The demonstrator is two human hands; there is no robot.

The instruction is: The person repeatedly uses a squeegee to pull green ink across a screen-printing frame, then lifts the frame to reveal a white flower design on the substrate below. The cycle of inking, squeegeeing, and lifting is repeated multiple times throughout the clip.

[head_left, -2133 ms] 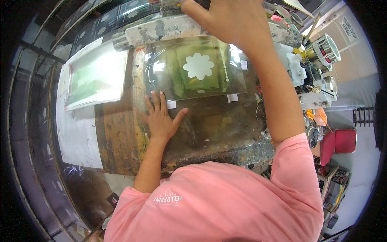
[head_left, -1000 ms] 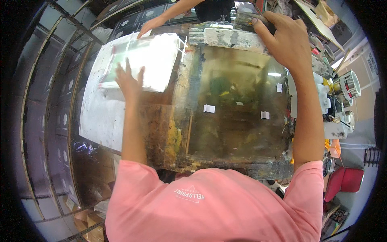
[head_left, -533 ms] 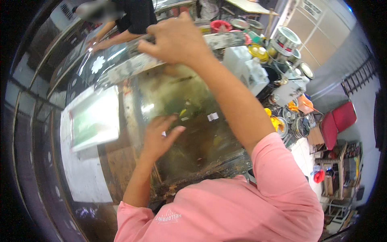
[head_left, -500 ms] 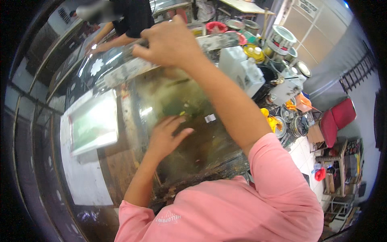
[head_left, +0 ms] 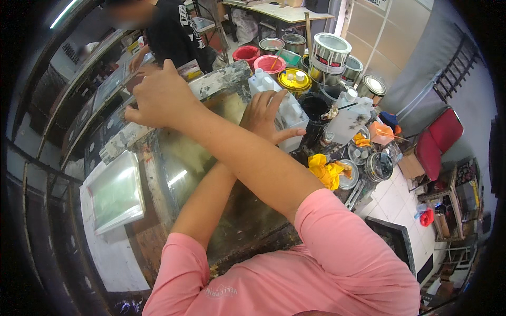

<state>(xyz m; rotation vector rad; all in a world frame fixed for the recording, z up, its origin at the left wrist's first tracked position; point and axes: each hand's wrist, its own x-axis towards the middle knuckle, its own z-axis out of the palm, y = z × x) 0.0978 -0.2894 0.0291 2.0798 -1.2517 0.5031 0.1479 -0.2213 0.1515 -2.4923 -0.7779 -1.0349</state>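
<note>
My forearms cross over a wooden-framed screen, its yellowish, see-through sheet (head_left: pixel 195 150) stained with dark patches. My right arm lies on top, reaching far left. There my right hand (head_left: pixel 161 100) is curled over the ink-smeared wooden bar (head_left: pixel 224 79) on the screen's far side; its fingertips are partly hidden. Beneath it, my left arm runs to the right, with the left hand (head_left: pixel 266 116) open, fingers spread. That hand overlaps the translucent plastic jugs (head_left: pixel 290 116) beside the screen; whether it touches them I cannot tell.
Left of the screen, a stack of glossy sheets (head_left: pixel 117 192) lies on white paper (head_left: pixel 113 263). Paint cans (head_left: pixel 329 55), red tubs (head_left: pixel 246 53) and yellow cloths (head_left: pixel 327 171) crowd the right. A co-worker in black (head_left: pixel 171 39) stands at the far left. A red chair (head_left: pixel 437 142) is right.
My left hand has moved from above the screen's middle to its right side, under my right arm. My right hand has shifted left and lower. The view has turned slightly.
</note>
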